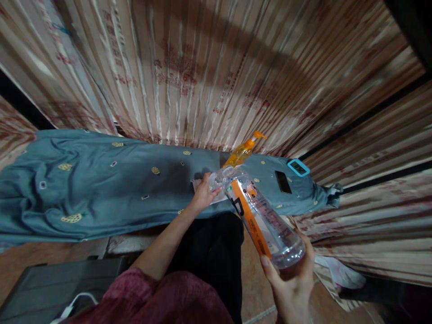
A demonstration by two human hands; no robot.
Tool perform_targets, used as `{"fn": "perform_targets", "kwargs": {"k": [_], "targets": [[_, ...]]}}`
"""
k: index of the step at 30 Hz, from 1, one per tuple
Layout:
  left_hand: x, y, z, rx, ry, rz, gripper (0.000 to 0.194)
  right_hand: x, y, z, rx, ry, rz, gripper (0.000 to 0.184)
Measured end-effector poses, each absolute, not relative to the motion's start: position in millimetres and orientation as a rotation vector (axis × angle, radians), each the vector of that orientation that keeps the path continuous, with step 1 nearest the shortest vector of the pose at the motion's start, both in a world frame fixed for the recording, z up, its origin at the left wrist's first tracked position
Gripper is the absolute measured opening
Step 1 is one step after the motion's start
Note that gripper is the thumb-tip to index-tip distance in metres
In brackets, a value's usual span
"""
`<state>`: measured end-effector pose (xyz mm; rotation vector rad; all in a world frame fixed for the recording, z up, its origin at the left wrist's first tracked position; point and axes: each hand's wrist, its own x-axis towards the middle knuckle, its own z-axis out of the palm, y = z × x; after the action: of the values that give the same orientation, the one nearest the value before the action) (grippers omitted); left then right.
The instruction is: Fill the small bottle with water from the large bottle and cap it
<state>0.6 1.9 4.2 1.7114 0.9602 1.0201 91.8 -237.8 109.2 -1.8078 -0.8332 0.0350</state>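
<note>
In my right hand [293, 281] is a large clear plastic bottle [265, 220] with an orange label strip, gripped near its base. The bottle is tilted, its neck pointing up and left toward the small container. My left hand [203, 194] is closed around a small clear container [216, 180] above the cloth-covered table. The two mouths are close together; whether they touch, or liquid is flowing, I cannot tell. Beneath the left hand lies a white sheet [220, 198], partly hidden. Just behind stands a pump bottle [239, 154] with amber liquid and an orange pump head.
A teal cloth with pineapple prints [135, 189] covers the long narrow table. Toward its right end are a dark phone [282, 182] and a blue-framed device [298, 167]. Patterned curtains [202, 81] hang behind. A grey case [60, 288] with a white cable is at lower left.
</note>
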Motion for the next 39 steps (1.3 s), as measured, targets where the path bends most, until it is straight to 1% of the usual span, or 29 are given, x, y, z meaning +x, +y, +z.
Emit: {"fn": "perform_targets", "kwargs": {"k": [11,19,28,36,39], "targets": [[2.3,1.9,2.6,1.685,0.977,1.006,0.056,92.9,-238.6,110.2,-1.794,-0.864,0.028,0.088],[1.9,2.3,1.7,1.714,1.011,0.994,0.057,93.4,-236.3,109.2,-1.807,-0.87,0.001,0.088],[2.3,2.5,0.2,1.707,0.973,1.033,0.055,96.7,-240.5,104.1,-1.785,-0.835,0.053,0.093],[2.4,0.7,-1.1,1.72,0.966,1.025,0.057,100.2,-239.9,104.6,-1.799,-0.885,-0.035,0.096],[2.1,0.0,-0.3,1.705,0.966,1.023,0.057,94.0,-238.2,112.5,-1.829,-0.842,0.058,0.098]]}}
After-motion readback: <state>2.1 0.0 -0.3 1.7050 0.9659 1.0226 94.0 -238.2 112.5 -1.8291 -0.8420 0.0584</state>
